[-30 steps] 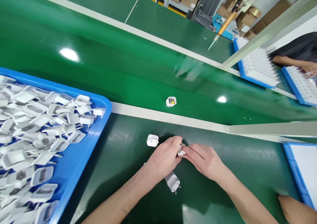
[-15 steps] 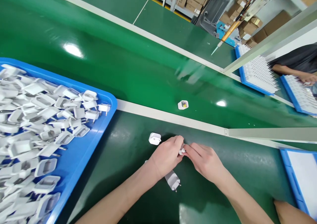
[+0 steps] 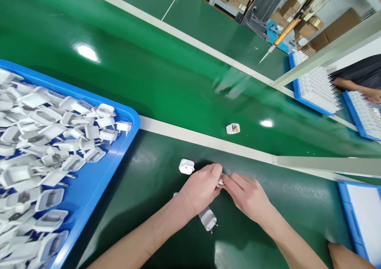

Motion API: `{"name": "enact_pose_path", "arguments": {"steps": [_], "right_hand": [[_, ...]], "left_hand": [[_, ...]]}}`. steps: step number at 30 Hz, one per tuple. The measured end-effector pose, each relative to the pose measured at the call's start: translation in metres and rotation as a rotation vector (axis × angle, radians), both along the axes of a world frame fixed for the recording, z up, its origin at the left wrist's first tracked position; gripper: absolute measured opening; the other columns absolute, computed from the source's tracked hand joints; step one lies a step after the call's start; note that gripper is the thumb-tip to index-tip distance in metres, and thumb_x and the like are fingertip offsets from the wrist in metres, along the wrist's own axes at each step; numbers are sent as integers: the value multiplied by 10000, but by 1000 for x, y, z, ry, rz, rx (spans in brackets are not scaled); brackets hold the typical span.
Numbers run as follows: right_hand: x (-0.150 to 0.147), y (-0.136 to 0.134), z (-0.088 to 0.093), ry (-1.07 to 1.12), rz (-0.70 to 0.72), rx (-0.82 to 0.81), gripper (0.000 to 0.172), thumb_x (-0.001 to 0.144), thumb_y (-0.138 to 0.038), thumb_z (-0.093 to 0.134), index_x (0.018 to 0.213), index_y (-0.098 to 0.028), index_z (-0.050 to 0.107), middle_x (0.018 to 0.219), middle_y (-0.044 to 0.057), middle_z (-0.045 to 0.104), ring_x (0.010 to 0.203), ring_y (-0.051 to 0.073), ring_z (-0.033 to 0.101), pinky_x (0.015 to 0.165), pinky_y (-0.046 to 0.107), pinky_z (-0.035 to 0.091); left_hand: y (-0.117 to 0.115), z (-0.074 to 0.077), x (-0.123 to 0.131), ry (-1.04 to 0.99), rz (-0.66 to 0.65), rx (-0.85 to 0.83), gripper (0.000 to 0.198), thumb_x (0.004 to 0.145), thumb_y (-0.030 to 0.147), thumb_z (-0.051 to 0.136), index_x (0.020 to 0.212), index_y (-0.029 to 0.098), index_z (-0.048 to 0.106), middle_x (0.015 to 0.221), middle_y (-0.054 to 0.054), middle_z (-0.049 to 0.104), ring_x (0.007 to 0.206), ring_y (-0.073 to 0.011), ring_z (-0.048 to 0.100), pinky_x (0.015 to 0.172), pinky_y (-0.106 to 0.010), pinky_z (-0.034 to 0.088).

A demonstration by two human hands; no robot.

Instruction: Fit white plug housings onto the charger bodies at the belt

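Note:
My left hand (image 3: 204,185) and my right hand (image 3: 245,191) meet over the dark green work surface, both closed on one small white charger plug (image 3: 220,181). The fingers cover most of it. Below my left hand lies a white two-pin charger plug (image 3: 208,220), partly hidden by the wrist. Another white charger plug (image 3: 186,166) rests just left of my left knuckles. On the left, a blue tray (image 3: 98,193) holds many white plug housings (image 3: 71,164), several with their open side up.
Beyond a pale rail (image 3: 208,140), a white housing (image 3: 233,128) with coloured parts inside sits on a green belt (image 3: 149,82). A blue tray with a white sheet (image 3: 364,217) stands at right. Farther off are spiky white racks (image 3: 318,84), an orange-handled tool (image 3: 285,33) and another person's arm (image 3: 355,88).
The white housing on the green belt has moved to the right. My hands keep almost the same place and grip. The view has shifted slightly.

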State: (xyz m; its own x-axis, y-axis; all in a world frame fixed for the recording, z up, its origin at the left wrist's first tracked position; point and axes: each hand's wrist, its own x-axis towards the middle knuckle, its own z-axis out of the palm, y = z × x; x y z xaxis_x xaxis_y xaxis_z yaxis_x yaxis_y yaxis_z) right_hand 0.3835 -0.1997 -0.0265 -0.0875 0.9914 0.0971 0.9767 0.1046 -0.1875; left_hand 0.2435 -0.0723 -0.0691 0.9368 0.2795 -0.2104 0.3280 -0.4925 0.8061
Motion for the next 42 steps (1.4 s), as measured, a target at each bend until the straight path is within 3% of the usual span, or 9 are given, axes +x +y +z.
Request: {"name": "enact_pose_path", "arguments": {"steps": [10, 16, 20, 26, 31, 34, 37, 39, 42], "right_hand": [[4, -8, -25, 167, -43, 72, 147, 1055, -235, 474, 1037, -179, 609, 768, 28, 620, 621, 161, 546, 581, 299, 421], [88, 10, -17, 342, -527, 242, 579, 961, -587, 574, 1333, -166, 435, 1085, 121, 556, 756, 210, 595, 624, 354, 524], [129, 36, -30, 266, -561, 52, 567, 883, -561, 667, 1307, -203, 549, 1187, 130, 545, 799, 216, 615, 790, 416, 540], [104, 62, -37, 375, -451, 13, 387, 938, -537, 594, 1119, -196, 556, 953, 66, 645, 659, 188, 600, 698, 376, 546], [51, 79, 9, 662, -207, -89, 373, 970, -517, 601, 1193, -227, 527, 1069, 74, 677, 898, 221, 680, 768, 362, 589], [16, 86, 50, 627, -41, -102, 280, 984, -434, 620, 1200, -257, 604, 1155, 98, 651, 888, 235, 652, 745, 391, 584], [-17, 94, 79, 612, 118, -57, 215, 996, -371, 612, 1190, -280, 633, 1208, 117, 623, 890, 244, 643, 696, 369, 579], [-41, 100, 85, 627, 196, -92, 198, 997, -328, 606, 1192, -293, 618, 1187, 99, 624, 873, 231, 651, 668, 339, 580], [-80, 112, 80, 599, 294, -202, 207, 987, -260, 595, 1191, -293, 585, 1099, 56, 631, 727, 181, 643, 604, 307, 556]], "left_hand": [[1, 3, 1, 16, 15, 37, 289, 874, 114, 612, 1138, 188, 521, 1166, -74, 657, 1047, -244, 659, 845, -327, 528], [0, 13, -2, -73, -26, 183, 149, 895, 136, 601, 1031, 182, 563, 1104, -60, 627, 1039, -235, 619, 887, -342, 525], [-3, 27, -1, -2, -73, 403, 122, 894, 171, 611, 1010, 139, 599, 1086, -135, 616, 1043, -316, 608, 904, -454, 525], [-33, 30, 44, 68, -269, 336, 329, 831, 217, 700, 1137, 151, 598, 1015, -138, 707, 922, -296, 705, 725, -374, 548], [-54, 33, 80, 111, -330, 254, 444, 872, 331, 741, 1276, 230, 588, 1122, -165, 723, 1053, -274, 710, 685, -350, 514], [-45, 56, 43, 75, -344, 210, 471, 903, 444, 695, 1294, 203, 591, 1175, -210, 701, 1065, -305, 703, 704, -390, 542], [-28, 89, -41, -136, -326, 93, 319, 1010, 510, 488, 1112, 262, 660, 1079, -106, 736, 1016, -275, 705, 722, -388, 552], [-20, 105, -101, -153, 57, 30, 341, 1054, 481, 368, 1087, 329, 672, 1017, -6, 744, 992, -212, 697, 805, -338, 559], [-10, 107, -160, -11, 621, 103, 383, 1038, 465, 400, 1387, 374, 528, 1270, 13, 673, 1171, -222, 624, 997, -338, 521]]}}
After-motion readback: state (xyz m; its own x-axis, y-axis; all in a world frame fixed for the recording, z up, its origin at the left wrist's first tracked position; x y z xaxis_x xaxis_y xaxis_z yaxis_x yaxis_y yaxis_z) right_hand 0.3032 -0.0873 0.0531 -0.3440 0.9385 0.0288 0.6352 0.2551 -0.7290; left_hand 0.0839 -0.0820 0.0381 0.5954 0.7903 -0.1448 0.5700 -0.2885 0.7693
